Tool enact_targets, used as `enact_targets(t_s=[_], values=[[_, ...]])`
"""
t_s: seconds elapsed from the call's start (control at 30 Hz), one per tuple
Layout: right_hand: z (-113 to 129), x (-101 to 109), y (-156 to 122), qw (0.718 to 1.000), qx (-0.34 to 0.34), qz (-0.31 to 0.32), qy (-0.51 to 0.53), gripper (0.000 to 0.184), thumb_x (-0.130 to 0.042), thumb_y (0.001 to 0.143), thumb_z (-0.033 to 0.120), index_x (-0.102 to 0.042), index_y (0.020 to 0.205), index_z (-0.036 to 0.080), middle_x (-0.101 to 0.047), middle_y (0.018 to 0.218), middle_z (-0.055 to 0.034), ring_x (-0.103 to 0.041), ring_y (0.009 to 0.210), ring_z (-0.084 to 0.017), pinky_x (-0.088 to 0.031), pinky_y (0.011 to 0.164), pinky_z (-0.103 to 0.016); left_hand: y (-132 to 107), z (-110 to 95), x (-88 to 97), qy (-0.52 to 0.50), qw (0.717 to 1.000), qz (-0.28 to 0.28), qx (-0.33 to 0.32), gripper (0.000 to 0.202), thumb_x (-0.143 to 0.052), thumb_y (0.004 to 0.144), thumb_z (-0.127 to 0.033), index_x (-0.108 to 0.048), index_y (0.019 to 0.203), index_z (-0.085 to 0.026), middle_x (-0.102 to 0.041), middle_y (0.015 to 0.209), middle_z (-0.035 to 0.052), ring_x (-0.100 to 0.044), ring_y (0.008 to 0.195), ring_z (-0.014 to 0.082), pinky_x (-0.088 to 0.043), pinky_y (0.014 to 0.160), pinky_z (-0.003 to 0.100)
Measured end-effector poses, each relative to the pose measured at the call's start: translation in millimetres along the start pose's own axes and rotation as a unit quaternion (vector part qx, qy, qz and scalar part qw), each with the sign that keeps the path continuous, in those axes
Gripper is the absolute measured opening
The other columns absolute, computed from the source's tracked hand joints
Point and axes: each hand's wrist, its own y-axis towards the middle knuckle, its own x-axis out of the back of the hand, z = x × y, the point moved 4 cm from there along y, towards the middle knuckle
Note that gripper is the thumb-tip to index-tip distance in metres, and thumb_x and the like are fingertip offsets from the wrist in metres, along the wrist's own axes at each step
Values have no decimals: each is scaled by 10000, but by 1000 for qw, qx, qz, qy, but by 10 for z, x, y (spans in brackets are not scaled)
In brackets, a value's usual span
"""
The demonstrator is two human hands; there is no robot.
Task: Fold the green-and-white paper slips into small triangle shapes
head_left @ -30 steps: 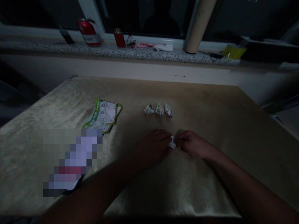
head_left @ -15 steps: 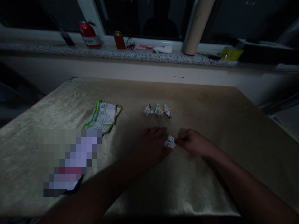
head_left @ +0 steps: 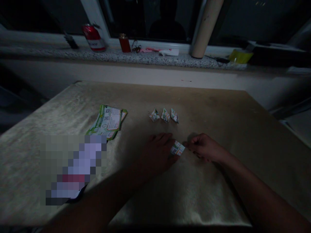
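A small folded strip of printed paper (head_left: pixel 177 149) lies between my two hands on the cloth-covered table (head_left: pixel 218 110). My left hand (head_left: pixel 159 151) pinches its left end with fingers closed. My right hand (head_left: pixel 206 148) pinches the right end, fingers curled. Just beyond them stand three small folded paper triangles (head_left: pixel 164 115) in a row. The light is dim.
A stack of green printed leaflets (head_left: pixel 107 121) lies left of the triangles. A blurred-out object (head_left: pixel 73 168) sits at the near left. On the window ledge behind stand a red can (head_left: pixel 93 37), a small red container (head_left: pixel 124 43), a cardboard tube (head_left: pixel 202 29) and a yellow item (head_left: pixel 239 55).
The paper piece between my hands shows longer now. My right hand has shifted slightly to the right and my left hand slightly back.
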Motion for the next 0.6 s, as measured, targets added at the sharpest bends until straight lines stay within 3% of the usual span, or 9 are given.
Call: enact_targets(t_s=[0.13,0.33,0.6], values=[[-11,-16,16,999,25,-22,-16,445,-630,803,557,-429,596,218,-374,404,86,-366,294,-76,-240,328,-205,17,7,20,5,1000,0,-4,463,-555,926,-486,-583,1293,-205,-554,1428,105,-505,1286,298,-372,1060,489],[96,6,23,975,116,-113,-150,384,-634,803,459,-512,556,191,-451,490,43,-418,430,-83,-309,448,-220,36,18,31,11,1000,4,4,484,-575,904,-526,-588,1279,-220,-550,1436,97,-496,1294,298,-376,1058,487],[74,-17,115,992,53,-76,-86,426,-649,802,526,-473,580,208,-414,403,75,-410,312,-80,-308,390,-211,50,50,7,-5,1000,2,8,497,-611,883,-534,-584,1266,-220,-550,1441,89,-501,1298,292,-365,1064,493]])
